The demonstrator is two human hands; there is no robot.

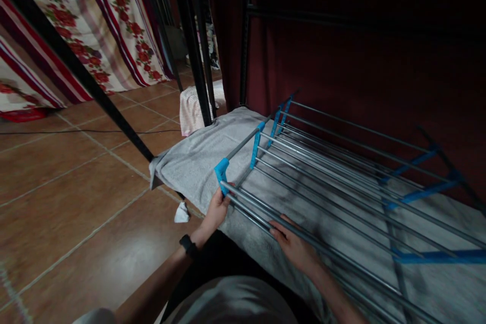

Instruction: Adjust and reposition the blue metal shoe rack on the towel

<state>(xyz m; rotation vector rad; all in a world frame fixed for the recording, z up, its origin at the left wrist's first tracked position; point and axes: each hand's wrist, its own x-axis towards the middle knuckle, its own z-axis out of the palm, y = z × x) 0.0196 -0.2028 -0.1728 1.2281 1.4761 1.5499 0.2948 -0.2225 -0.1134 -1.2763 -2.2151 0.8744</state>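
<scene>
A drying rack [326, 207] of grey metal rods with blue plastic joints lies across the grey cloth in front of me. My left hand [218, 208], a dark band on its wrist, is closed on the rack's near left corner, just under a blue bracket [221, 172]. Further right, my right hand [291, 243] curls its fingers around the near rods from below. Part of its grip is hidden behind the metal. More blue brackets [256, 147] stand along the rack's left end.
Grey cloth [205, 147] covers the low platform under the rack. Black metal posts [195, 50] rise at its left, and a dark red curtain [341, 71] hangs behind. On the tiled floor [94, 202] lies a crumpled white scrap [181, 212]. A flowered curtain [94, 20] hangs beyond.
</scene>
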